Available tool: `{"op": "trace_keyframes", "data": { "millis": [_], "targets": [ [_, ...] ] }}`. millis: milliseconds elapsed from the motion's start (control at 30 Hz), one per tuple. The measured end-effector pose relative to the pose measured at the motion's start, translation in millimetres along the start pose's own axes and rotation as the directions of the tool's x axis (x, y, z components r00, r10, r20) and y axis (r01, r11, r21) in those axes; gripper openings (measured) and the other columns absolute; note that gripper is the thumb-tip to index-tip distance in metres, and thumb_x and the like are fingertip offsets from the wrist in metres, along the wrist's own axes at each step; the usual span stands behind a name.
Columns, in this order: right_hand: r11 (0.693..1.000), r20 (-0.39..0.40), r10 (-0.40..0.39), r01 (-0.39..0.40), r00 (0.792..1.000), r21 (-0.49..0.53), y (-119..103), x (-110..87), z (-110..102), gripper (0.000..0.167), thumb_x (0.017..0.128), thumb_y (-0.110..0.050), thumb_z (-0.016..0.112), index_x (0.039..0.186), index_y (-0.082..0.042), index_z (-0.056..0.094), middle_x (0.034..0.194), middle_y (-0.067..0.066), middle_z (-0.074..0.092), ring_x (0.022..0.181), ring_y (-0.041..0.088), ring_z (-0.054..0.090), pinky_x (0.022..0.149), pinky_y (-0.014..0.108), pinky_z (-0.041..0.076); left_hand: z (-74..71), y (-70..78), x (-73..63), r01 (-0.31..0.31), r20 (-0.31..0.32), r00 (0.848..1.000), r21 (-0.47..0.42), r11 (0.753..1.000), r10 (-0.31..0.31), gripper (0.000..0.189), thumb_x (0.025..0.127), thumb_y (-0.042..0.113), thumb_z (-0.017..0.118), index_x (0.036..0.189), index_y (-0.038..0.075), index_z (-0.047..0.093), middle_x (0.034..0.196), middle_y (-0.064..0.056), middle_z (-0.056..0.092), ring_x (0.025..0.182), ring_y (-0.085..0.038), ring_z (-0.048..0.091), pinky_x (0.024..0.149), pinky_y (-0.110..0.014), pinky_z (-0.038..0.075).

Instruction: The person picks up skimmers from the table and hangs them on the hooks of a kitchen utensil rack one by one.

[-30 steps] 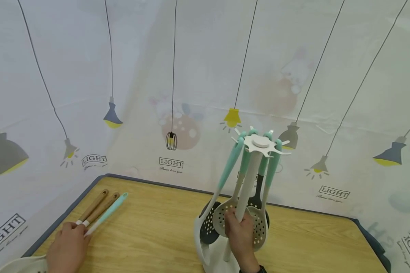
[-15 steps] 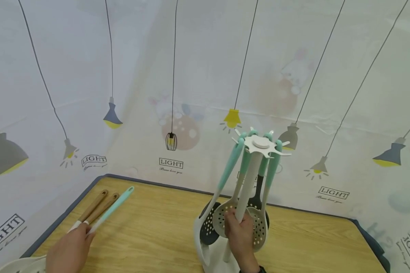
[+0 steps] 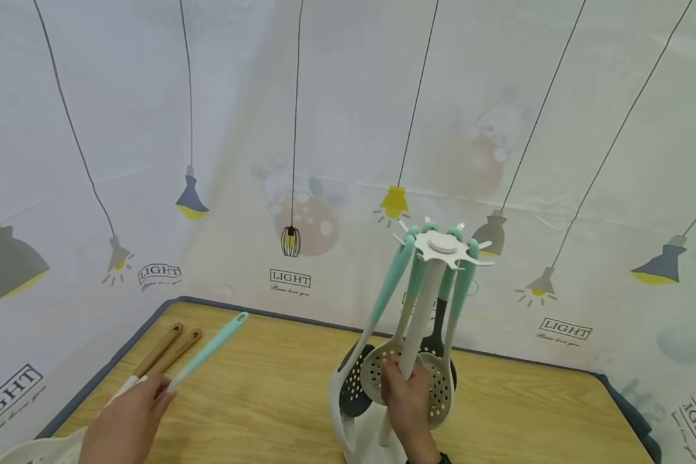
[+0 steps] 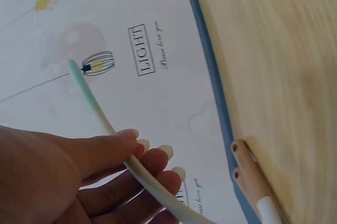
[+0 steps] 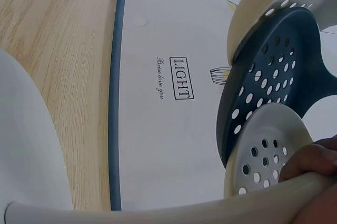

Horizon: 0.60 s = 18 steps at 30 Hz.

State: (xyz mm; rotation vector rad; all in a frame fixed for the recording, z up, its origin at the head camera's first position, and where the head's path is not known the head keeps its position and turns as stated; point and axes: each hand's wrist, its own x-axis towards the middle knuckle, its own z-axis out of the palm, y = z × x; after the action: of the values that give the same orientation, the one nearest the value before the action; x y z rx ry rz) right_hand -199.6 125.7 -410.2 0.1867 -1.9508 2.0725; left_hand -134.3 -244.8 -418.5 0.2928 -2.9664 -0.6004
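Note:
My left hand [image 3: 124,412] pinches the cream shaft of a mint-handled kitchen utensil [image 3: 211,348] between thumb and fingers, its handle slanting up to the right. In the left wrist view the mint handle end [image 4: 81,84] points away from the thumb; the utensil's head is out of that view. My right hand [image 3: 406,396] grips the white centre pole of a utensil stand [image 3: 423,316]. Mint-handled utensils hang around its notched top, among them a dark skimmer [image 5: 274,76] and a cream skimmer [image 5: 266,147] close to the right fingers.
Two wooden-handled utensils [image 3: 161,348] lie beyond my left hand on the wood-grain table [image 3: 255,386]. A cream perforated piece [image 3: 43,449] shows at the lower left corner. Behind the table's dark edge hangs a lamp-printed sheet [image 3: 348,129].
My left hand has moved a little to the right and lifted the mint-handled utensil up and away from the wooden handles. The right hand and the stand have stayed in place.

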Motion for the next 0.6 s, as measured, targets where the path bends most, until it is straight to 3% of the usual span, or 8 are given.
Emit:
{"op": "trace_keyframes", "data": {
  "millis": [133,367,600],
  "targets": [
    [1.0,-0.001,0.015,-0.015,1.0,-0.016,-0.5,0.1,0.0,0.032,0.095,0.005,0.052,0.066,0.009,0.04,0.05,-0.007,0.036,0.044,0.002,0.035,0.042,0.018,0.032,-3.4,8.4,-2.4,-0.034,0.009,0.999,-0.03,0.999,0.034,0.021,0.098,0.024,0.067,0.113,0.009,0.069,0.085,0.003,0.071,0.064,-0.013,0.052,0.057,-0.033,0.044],
    [1.0,0.005,0.019,-0.019,1.0,-0.024,-0.2,0.8,-0.7,0.033,0.096,0.004,0.052,0.066,0.01,0.04,0.05,-0.007,0.036,0.044,0.003,0.035,0.042,0.019,0.033,-3.7,26.1,-4.6,-0.08,0.058,0.994,-0.165,0.983,0.091,0.022,0.098,0.016,0.066,0.117,0.007,0.071,0.098,0.001,0.075,0.081,-0.012,0.066,0.068,-0.033,0.055],
    [1.0,0.005,0.016,-0.016,1.0,-0.014,0.2,1.0,-0.4,0.034,0.096,0.004,0.051,0.065,0.01,0.039,0.05,-0.007,0.036,0.044,0.003,0.035,0.041,0.019,0.032,-5.8,40.5,-11.3,-0.093,0.045,0.993,-0.239,0.967,0.107,0.023,0.099,0.012,0.063,0.12,0.005,0.07,0.097,0.002,0.075,0.085,-0.012,0.069,0.068,-0.028,0.056]
  ]
}}
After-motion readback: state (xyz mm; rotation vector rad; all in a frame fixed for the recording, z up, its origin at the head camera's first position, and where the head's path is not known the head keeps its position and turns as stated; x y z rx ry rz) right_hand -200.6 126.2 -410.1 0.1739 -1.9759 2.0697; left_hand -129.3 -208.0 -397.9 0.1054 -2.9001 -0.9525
